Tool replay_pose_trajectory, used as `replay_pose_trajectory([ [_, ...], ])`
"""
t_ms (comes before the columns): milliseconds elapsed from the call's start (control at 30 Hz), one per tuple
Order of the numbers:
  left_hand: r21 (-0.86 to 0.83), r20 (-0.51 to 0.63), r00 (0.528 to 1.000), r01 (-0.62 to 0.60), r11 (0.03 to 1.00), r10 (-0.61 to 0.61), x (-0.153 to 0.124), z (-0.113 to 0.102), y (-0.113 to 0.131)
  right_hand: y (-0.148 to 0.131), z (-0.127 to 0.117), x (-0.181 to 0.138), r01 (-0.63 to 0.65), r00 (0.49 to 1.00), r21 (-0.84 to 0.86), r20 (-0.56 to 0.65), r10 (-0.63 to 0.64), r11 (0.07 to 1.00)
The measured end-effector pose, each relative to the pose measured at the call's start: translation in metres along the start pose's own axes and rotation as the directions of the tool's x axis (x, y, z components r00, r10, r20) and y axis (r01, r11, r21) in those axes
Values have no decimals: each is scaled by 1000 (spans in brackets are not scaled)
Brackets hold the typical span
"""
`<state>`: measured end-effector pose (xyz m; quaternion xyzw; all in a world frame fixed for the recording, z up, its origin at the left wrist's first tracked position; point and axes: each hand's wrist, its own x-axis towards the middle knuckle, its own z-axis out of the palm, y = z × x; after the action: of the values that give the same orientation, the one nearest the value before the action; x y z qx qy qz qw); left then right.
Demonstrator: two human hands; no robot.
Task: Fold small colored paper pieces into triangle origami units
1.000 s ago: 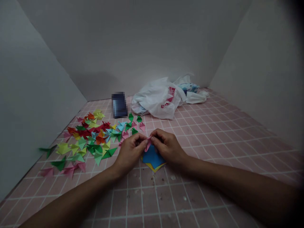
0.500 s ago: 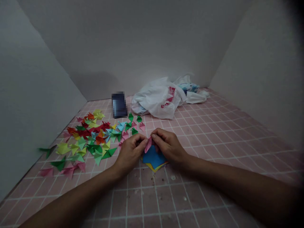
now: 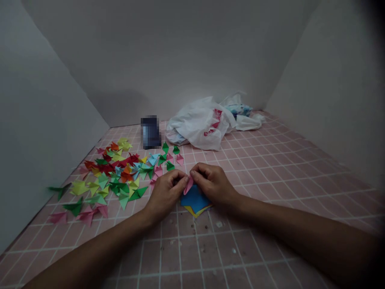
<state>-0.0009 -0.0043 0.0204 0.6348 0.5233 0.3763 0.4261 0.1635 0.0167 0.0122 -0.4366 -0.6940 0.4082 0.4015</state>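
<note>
Pinching the pink paper piece (image 3: 189, 185) between the closed fingertips of my left hand (image 3: 165, 193) and right hand (image 3: 213, 183), just above the blue sheet (image 3: 195, 200), I've pressed its fold flatter than before.

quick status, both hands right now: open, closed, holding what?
left hand: closed, pinching the pink paper piece.
right hand: closed, pinching the same pink paper piece.

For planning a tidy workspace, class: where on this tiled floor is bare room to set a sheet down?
Bare tiles lie right of the right hand, nearer than the plastic bags, and in the middle foreground. Crowded: folded paper pieces fill the left, beside the left hand; a blue paper square lies below both hands.
</note>
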Motion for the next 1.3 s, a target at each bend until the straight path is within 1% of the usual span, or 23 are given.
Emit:
replay_pose_trajectory([
  [167, -57, 37, 999, 34, 998, -32, 0, 0, -1, 1, -1, 1, 31, 999, -32, -17, -31, 999],
  [300, -84, 29, 998, 59, 995, -57, -1, 1, -3, 1, -1, -1, 29, 999, -30, -14, -30, 999],
  [367, -82, 14, 998, 58, 995, -57, -1, 1, -4, 1, -2, -1, -4, 1000, 19, 4, 4, 1000],
  [467, -98, -11, 999, 43, 994, -44, -1, 1, -5, -2, -3, -2, -77, 997, 142, 40, 72, 987],
  [600, -132, -34, 999, 29, 991, -34, 0, 1, -6, -6, -2, -1, -118, 992, 225, 66, 106, 967],
  [833, -69, -61, 997, -42, 997, 38, 1, 0, -10, -2, 3, 0, -149, 988, 232, 59, 139, 961],
  [1000, 55, -72, 991, -106, 993, 110, 1, -2, -9, -1, 5, -3, -154, 987, 226, 78, 140, 962],
  [1200, 35, -15, 992, -128, 991, 129, -1, -2, -3, -1, 3, -4, -128, 987, 247, 123, 100, 961],
  [1300, 18, 6, 991, -131, 991, 131, -1, -2, -3, -3, 2, -3, -133, 986, 247, 129, 104, 960],
])
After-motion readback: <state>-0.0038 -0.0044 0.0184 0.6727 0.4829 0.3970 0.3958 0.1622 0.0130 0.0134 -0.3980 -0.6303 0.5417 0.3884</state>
